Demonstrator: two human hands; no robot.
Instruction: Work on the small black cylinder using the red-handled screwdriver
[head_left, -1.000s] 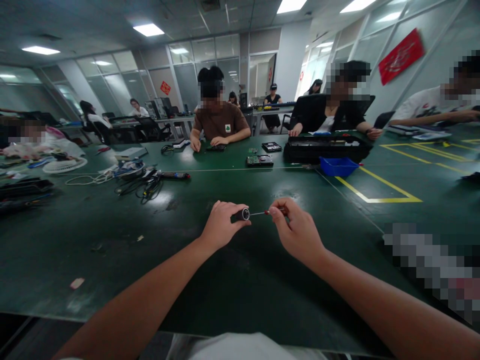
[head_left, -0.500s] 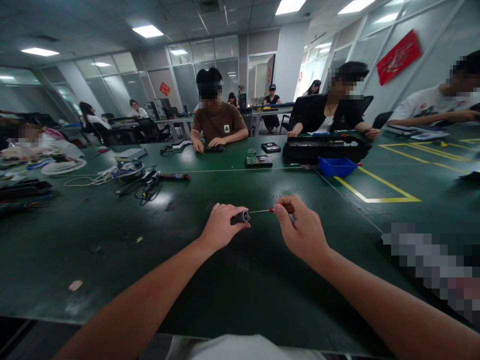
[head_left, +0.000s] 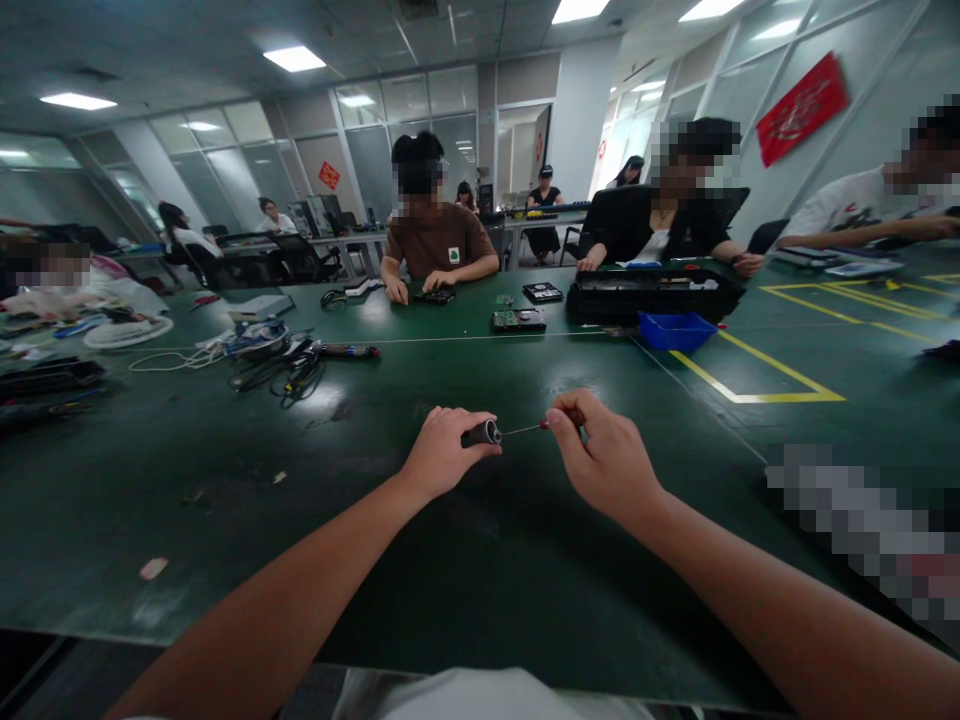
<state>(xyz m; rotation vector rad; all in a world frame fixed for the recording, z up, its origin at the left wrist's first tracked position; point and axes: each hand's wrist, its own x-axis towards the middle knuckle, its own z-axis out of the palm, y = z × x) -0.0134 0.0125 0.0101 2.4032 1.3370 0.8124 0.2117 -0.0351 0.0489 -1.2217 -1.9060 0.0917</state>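
Gripping a dark cylinder (head_left: 478,433) over the tabletop (head_left: 450,580) with the left hand (head_left: 442,450); pinching a red-collared screwdriver (head_left: 545,425) in the right hand (head_left: 596,445), tip near the cylinder's end. Apparently working that end; likely calling next for steady alignment.

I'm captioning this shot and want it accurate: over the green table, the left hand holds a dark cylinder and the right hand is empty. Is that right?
Not quite: the head view shows the right hand gripping a thin screwdriver. The left hand does hold a dark cylinder over the green table.
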